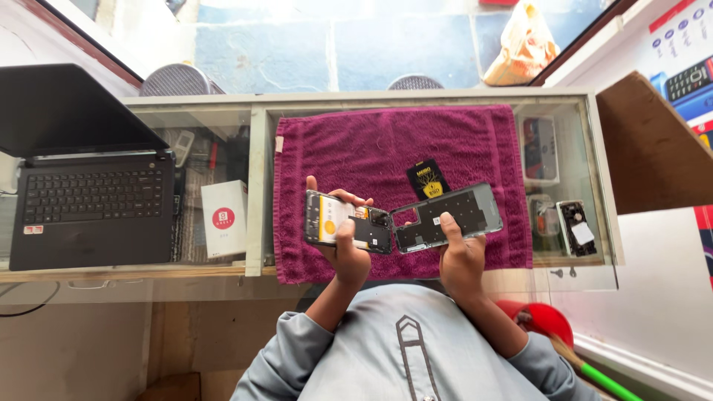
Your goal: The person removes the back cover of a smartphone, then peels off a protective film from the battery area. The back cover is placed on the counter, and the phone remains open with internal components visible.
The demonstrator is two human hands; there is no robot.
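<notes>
Opened phone [347, 223] in left hand [347, 256]

Towel [386, 148]: magenta terry cloth, rough looped pile, matt. Counter [252, 134]: glass top, glossy and reflective, pale painted frame. Opened phone body [347, 221]: bare circuit parts, yellow glossy patch. Phone back cover [449, 215]: grey plastic, dull inner face. Laptop [89, 200]: black matt plastic. Small box [224, 217]: white smooth cardboard.
</notes>
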